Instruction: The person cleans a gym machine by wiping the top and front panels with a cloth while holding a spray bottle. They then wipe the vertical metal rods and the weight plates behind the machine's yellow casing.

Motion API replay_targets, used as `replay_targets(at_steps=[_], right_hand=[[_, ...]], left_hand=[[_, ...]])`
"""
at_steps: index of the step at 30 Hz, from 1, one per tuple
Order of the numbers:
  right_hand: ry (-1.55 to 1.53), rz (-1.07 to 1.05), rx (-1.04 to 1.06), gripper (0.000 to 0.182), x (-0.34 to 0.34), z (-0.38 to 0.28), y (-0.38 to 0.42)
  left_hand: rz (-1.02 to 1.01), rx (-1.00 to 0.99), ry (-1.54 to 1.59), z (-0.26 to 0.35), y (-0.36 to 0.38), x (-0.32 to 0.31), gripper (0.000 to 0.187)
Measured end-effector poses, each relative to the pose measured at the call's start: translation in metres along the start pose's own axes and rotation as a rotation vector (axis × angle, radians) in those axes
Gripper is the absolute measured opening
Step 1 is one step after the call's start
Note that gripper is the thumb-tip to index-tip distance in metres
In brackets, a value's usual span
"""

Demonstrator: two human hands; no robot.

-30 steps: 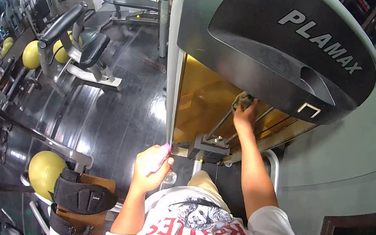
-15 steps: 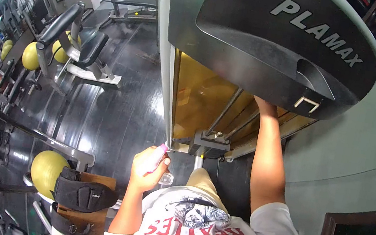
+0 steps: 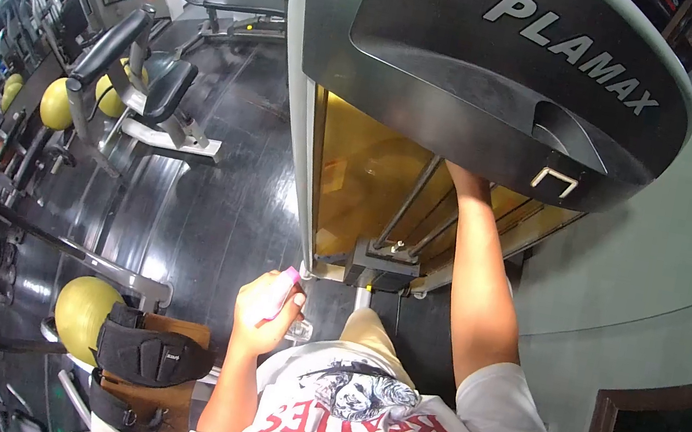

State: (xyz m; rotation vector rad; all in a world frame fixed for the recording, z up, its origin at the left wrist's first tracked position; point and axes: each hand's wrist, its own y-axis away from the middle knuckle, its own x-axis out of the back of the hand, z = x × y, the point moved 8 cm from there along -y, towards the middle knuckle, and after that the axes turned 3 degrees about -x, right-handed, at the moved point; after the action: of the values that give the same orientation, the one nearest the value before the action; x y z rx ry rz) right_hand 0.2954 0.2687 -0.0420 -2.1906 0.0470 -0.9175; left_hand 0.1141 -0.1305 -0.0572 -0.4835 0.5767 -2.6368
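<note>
My left hand [image 3: 263, 305] is closed around what looks like a spray bottle [image 3: 286, 284], with a pink and white top and a clear body [image 3: 301, 330] showing below the fingers. It hangs low, left of the gym machine. My right arm reaches up to the machine's dark PLAMAX hood [image 3: 516, 89]. Only the wrist end of my right hand [image 3: 467, 182] shows under the hood's lower edge; its fingers are hidden behind it. Close by are the metal guide rods [image 3: 411, 204], the yellowish panel [image 3: 349, 170] and the dark weight block [image 3: 383, 269].
Left of me, a black padded belt [image 3: 155, 355] lies over a brown seat [image 3: 163, 411], beside a yellow exercise ball [image 3: 83, 318]. A padded bench machine [image 3: 143, 79] stands farther left. A pale wall [image 3: 630, 285] rises on the right.
My right wrist has shifted slightly left along the hood's underside. My left hand keeps its grip and has moved a little left. The view has shifted slightly.
</note>
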Motion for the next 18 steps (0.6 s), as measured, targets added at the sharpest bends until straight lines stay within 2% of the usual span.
replay_targets(at_steps=[3,11,15,18], right_hand=[[-0.009,0.078,-0.032,0.063,-0.024,0.034,-0.007],[-0.007,0.080,-0.107,0.061,-0.020,0.037,-0.008],[-0.013,0.074,-0.123,0.060,-0.024,0.034,-0.004],[-0.016,0.074,-0.137,0.059,-0.027,0.032,0.000]], left_hand=[[0.045,0.031,0.031,-0.009,0.003,-0.002,0.007],[0.001,0.099,0.117,-0.016,-0.009,-0.023,0.005],[-0.043,0.046,0.080,-0.012,-0.018,-0.032,0.006],[-0.020,0.139,0.181,-0.018,-0.016,-0.039,0.006]])
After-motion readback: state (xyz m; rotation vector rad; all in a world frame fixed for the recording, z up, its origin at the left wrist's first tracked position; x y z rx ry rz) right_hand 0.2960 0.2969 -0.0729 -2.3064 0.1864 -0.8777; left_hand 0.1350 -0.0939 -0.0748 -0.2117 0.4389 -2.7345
